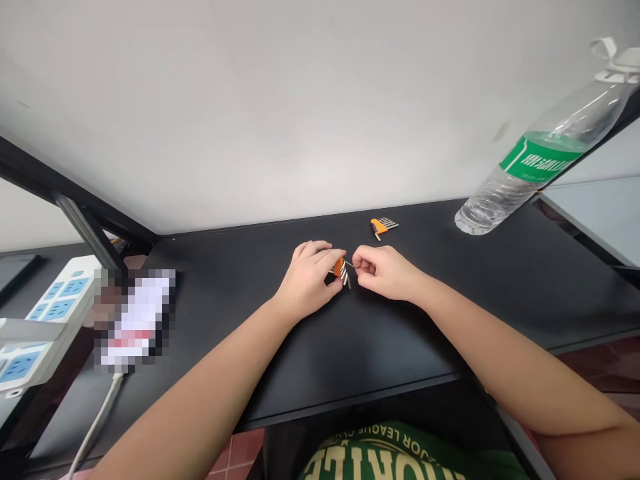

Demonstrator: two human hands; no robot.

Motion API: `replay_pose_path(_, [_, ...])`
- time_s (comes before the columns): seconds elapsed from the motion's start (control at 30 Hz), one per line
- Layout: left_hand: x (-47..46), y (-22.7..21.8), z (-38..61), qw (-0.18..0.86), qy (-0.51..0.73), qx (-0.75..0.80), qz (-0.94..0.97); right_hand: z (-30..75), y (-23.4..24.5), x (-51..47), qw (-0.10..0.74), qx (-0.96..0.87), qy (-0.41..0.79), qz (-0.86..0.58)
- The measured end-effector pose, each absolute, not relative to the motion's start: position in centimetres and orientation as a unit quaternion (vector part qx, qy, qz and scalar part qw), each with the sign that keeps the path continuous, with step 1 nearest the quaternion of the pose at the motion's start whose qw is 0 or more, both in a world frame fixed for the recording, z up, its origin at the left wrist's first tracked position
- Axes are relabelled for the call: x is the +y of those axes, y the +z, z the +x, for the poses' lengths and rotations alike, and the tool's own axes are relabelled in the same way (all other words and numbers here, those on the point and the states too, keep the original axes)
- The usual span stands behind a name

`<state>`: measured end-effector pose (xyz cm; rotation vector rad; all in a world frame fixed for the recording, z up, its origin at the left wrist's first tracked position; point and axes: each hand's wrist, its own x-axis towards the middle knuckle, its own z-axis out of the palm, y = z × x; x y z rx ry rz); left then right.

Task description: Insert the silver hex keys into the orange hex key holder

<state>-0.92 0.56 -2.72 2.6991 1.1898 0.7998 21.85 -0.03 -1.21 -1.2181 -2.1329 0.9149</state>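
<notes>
My left hand [314, 275] is closed around an orange hex key holder [339, 267], with several silver hex keys sticking out of it toward the right. Part of the holder is hidden under my fingers. Just to the right, my right hand [383, 272] pinches the end of a thin hex key [349, 265], which reaches across to the holder. Whether this key is seated in the holder, I cannot tell. Farther back on the black table [320, 360] lies a second orange hex key set [381, 227], its keys pointing right.
A large water bottle [535, 160] with a green label stands at the back right. At the left lie a blurred-out device [137, 320] with a white cable [97, 423] and a white power strip [60, 300]. A pale wall [300, 120] rises behind the table.
</notes>
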Motion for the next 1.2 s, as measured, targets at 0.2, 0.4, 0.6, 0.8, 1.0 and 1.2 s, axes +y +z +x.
replay_pose_path(0.2, [0.5, -2.8, -0.9, 0.038, 0.273, 0.376, 0.885, 21.9, -0.4, -0.5, 0.285, -0.772, 0.327, -0.464])
replay_pose_path(0.4, [0.5, -2.9, -0.8, 0.042, 0.275, 0.375, 0.884, 21.8, -0.1, -0.7, 0.293, -0.756, 0.348, -0.471])
replay_pose_path(0.6, [0.6, -2.8, -0.9, 0.038, 0.262, 0.376, 0.888, 21.8, 0.1, -0.8, 0.285, -0.759, 0.352, -0.468])
replay_pose_path(0.8, [-0.2, -2.4, -0.2, -0.008, 0.227, 0.357, 0.906, 21.5, 0.4, -1.2, 0.304, -0.7, 0.398, -0.509])
replay_pose_path(1.0, [-0.6, -2.4, 0.0, 0.04, 0.228, 0.387, 0.892, 21.1, -0.5, -0.4, 0.333, -0.557, 0.601, -0.466])
replay_pose_path(1.2, [0.1, -2.8, -0.6, 0.094, 0.252, 0.388, 0.882, 21.8, -1.6, 0.6, 0.356, -0.513, 0.687, -0.373])
